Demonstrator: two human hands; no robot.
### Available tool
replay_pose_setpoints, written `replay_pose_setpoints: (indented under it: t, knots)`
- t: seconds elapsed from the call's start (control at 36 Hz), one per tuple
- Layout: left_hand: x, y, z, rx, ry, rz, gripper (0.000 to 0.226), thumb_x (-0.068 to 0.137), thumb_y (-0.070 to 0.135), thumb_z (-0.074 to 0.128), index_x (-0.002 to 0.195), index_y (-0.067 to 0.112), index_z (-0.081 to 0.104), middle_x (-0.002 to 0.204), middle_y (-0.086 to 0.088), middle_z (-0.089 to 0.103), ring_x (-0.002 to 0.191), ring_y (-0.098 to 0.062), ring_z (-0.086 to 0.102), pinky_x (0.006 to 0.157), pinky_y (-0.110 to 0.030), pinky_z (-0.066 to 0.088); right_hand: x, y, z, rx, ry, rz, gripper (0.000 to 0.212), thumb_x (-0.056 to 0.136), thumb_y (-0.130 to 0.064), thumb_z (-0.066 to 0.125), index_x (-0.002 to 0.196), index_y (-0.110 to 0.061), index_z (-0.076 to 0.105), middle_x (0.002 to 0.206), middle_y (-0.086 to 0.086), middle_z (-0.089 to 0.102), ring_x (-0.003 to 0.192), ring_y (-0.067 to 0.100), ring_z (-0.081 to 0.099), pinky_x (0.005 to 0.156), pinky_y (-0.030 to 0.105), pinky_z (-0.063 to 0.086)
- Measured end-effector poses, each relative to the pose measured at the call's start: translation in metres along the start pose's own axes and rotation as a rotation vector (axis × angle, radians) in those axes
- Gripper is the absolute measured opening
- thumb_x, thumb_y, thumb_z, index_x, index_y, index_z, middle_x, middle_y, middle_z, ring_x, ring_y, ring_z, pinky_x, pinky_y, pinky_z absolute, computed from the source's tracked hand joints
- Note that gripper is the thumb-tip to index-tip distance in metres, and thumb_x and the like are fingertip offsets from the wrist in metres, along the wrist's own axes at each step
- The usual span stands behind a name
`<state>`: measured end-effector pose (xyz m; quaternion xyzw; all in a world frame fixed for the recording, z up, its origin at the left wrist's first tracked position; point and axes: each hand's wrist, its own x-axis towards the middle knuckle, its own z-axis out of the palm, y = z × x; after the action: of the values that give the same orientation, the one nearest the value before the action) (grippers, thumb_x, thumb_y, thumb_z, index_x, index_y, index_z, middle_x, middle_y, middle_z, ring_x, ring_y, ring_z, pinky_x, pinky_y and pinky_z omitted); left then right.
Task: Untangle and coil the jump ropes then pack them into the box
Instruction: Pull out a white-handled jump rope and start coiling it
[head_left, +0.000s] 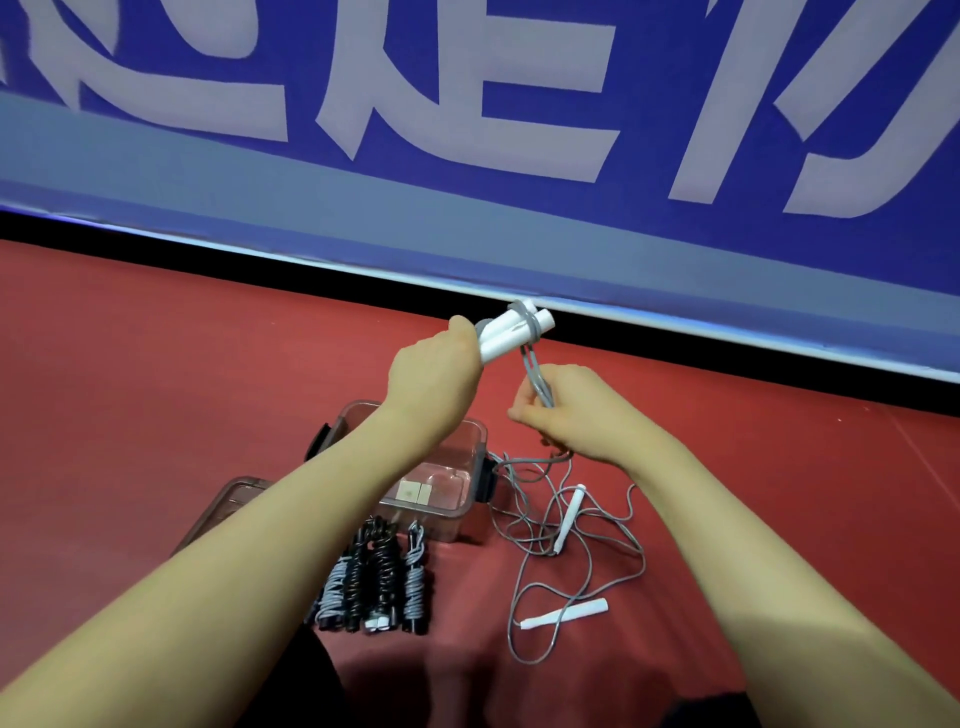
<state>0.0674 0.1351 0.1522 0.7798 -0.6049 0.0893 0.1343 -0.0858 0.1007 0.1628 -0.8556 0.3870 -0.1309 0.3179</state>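
My left hand grips two white handles of a grey jump rope, held side by side with a turn of grey cord around them. My right hand pinches the doubled grey cord just below the handles. A second grey rope lies tangled on the red floor at the right, with its white handles loose. Several coiled ropes, black and grey, lie side by side in front of the clear plastic box.
The box's lid lies on the floor to its left, partly under my left forearm. A blue banner wall with large pale lettering runs across the back, above a black gap at the floor.
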Motion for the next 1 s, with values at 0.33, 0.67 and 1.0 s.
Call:
replay_pose_setpoints:
  t: [0.33, 0.67, 1.0]
  knots:
    - [-0.004, -0.011, 0.018, 0.096, -0.136, 0.058, 0.016, 0.098, 0.016, 0.037, 0.107, 0.007, 0.047, 0.102, -0.011, 0.064, 0.086, -0.034, 0.062, 0.062, -0.033, 0.034, -0.003, 0.004, -0.012, -0.587, 0.512, -0.447, 0.027, 0.074, -0.023, 0.041, 0.063, -0.017, 0.065, 0.049, -0.001, 0.055, 0.043, 0.027, 0.053, 0.042, 0.017, 0.027]
    - [-0.016, -0.001, 0.01, 0.308, -0.185, 0.52, 0.013, 0.097, 0.022, 0.036, 0.104, 0.015, 0.044, 0.093, -0.006, 0.065, 0.079, -0.033, 0.061, 0.056, -0.031, 0.029, 0.015, 0.007, -0.011, 0.197, 0.5, 0.005, 0.03, 0.072, -0.012, 0.079, 0.064, -0.019, 0.05, 0.04, -0.008, 0.042, 0.042, 0.005, 0.039, 0.05, 0.018, 0.035]
    - [-0.01, -0.013, 0.0, -0.091, 0.362, 0.725, 0.005, 0.068, 0.014, 0.04, 0.071, 0.014, 0.036, 0.046, -0.002, 0.045, 0.031, -0.023, 0.038, 0.039, -0.017, 0.019, 0.017, 0.028, -0.003, 0.224, 0.252, 0.098, 0.018, 0.08, -0.016, 0.071, 0.068, -0.016, 0.058, 0.068, 0.0, 0.067, 0.073, 0.011, 0.062, 0.071, 0.029, 0.05]
